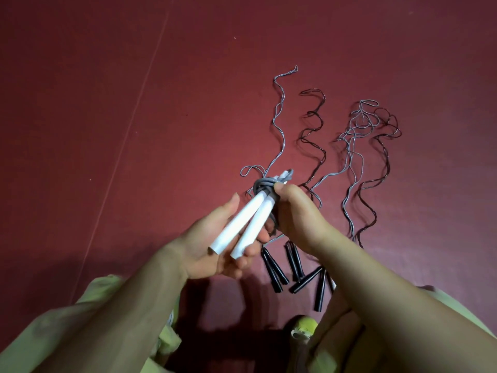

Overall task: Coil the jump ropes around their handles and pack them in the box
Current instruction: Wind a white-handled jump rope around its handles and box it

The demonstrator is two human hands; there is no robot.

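Note:
My left hand [212,240] cradles two white jump-rope handles [242,224] side by side, their butts pointing toward me. A grey rope [265,188] is wound a few turns around their far ends. My right hand [298,214] pinches that rope against the handles. The loose tail of the grey rope [279,122] trails away across the red floor. Several other jump ropes lie on the floor to the right, with black handles [293,267] near me and wavy black and grey cords [357,157] stretching away. No box is in view.
A dark red floor mat [134,103] fills the view, with a thin seam line running diagonally at the left. My pale green sleeves and lap [113,305] fill the bottom edge.

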